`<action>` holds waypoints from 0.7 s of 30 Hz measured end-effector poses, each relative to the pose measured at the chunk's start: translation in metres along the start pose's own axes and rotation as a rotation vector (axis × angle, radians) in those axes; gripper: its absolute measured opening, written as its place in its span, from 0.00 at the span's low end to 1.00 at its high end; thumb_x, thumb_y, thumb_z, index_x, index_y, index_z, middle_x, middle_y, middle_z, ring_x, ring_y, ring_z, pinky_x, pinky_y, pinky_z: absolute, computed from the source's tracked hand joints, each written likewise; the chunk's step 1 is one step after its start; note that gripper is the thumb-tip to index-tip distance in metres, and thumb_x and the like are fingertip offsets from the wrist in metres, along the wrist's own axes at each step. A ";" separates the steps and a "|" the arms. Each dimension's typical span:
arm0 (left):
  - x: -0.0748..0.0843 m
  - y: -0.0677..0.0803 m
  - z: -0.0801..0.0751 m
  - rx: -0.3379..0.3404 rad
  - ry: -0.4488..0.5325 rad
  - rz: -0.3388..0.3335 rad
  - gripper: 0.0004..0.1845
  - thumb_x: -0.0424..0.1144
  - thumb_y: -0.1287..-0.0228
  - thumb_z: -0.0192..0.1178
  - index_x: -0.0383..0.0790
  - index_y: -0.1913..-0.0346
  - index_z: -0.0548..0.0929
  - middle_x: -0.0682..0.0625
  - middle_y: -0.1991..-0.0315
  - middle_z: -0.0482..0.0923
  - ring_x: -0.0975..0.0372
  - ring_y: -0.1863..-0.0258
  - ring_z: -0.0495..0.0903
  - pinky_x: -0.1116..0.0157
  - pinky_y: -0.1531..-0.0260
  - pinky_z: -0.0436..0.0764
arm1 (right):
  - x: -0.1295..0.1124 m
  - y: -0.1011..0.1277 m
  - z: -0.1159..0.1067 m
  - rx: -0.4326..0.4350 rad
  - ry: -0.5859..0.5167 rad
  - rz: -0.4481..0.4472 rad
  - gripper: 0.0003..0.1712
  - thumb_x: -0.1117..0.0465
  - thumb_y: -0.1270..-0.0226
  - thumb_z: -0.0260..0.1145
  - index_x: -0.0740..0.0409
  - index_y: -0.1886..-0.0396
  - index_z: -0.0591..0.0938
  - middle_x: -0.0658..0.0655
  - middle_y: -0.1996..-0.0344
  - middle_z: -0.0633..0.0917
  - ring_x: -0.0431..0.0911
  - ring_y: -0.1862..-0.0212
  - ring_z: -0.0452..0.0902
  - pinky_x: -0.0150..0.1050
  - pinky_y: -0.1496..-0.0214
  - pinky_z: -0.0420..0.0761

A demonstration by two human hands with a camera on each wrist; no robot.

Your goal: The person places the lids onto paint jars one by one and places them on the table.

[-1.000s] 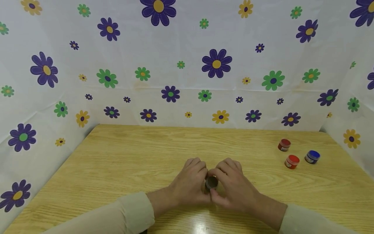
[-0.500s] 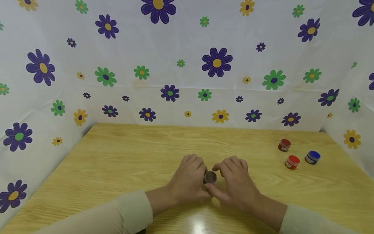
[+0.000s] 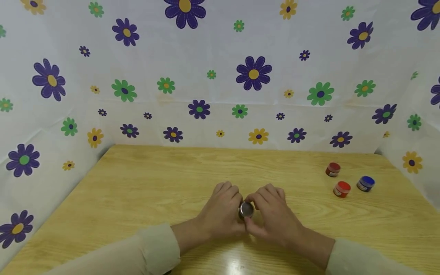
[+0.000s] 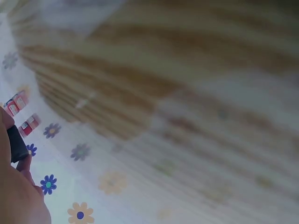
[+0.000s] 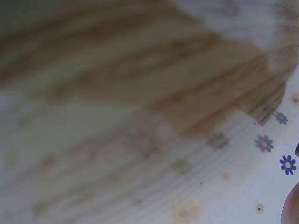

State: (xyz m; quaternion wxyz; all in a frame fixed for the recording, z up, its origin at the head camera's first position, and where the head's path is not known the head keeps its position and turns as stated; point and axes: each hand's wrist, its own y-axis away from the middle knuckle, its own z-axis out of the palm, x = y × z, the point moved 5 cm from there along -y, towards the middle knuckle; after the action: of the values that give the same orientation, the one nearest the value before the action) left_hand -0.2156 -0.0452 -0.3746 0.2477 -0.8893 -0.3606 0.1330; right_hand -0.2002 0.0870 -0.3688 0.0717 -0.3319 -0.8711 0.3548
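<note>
A small paint jar [image 3: 246,209] with a dark, shiny round top is held upright between both hands near the front middle of the table. My left hand [image 3: 221,212] grips it from the left, its fingers wrapped round the far side. From the right, my right hand [image 3: 275,214] pinches the top edge between curled fingers and thumb. The left wrist view catches the jar's dark side [image 4: 17,144] beside part of the left hand [image 4: 23,196]. Only a sliver of the right hand [image 5: 291,207] shows in the right wrist view. The jar's lower part is mostly hidden.
On the wooden table [image 3: 165,172], to the right, stand three more paint jars: a dark red jar [image 3: 333,169], a bright red jar [image 3: 342,189] and a blue jar [image 3: 366,183]. White flowered cloth [image 3: 206,91] hangs behind the table and along both sides.
The right fingers spread away from the jar's top half a second ago and now close on it again. Jar and left hand have shifted slightly away from the front edge since a second ago.
</note>
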 end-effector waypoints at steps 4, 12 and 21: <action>-0.001 0.003 0.001 -0.024 0.003 0.000 0.19 0.58 0.57 0.70 0.47 0.75 0.78 0.58 0.75 0.70 0.64 0.69 0.65 0.65 0.58 0.68 | -0.003 0.000 0.002 0.021 0.006 -0.034 0.16 0.57 0.54 0.70 0.52 0.62 0.81 0.44 0.71 0.74 0.40 0.61 0.65 0.41 0.55 0.62; 0.000 0.003 0.001 0.009 0.007 0.038 0.19 0.57 0.57 0.69 0.47 0.76 0.77 0.58 0.75 0.68 0.63 0.69 0.66 0.65 0.57 0.68 | 0.002 0.002 0.004 -0.042 0.063 0.041 0.17 0.49 0.48 0.71 0.53 0.62 0.80 0.46 0.70 0.75 0.41 0.60 0.65 0.43 0.52 0.65; 0.000 0.001 0.002 0.008 0.021 0.054 0.16 0.54 0.56 0.66 0.47 0.76 0.77 0.58 0.76 0.69 0.64 0.70 0.65 0.65 0.58 0.67 | 0.006 0.002 0.002 -0.066 0.106 0.113 0.23 0.38 0.46 0.72 0.51 0.66 0.77 0.47 0.69 0.75 0.43 0.60 0.66 0.47 0.48 0.68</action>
State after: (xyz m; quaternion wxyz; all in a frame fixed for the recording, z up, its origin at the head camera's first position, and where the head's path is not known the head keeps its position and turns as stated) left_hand -0.2162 -0.0454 -0.3771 0.2513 -0.8991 -0.3333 0.1317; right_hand -0.2042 0.0908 -0.3719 0.0864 -0.4008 -0.8574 0.3111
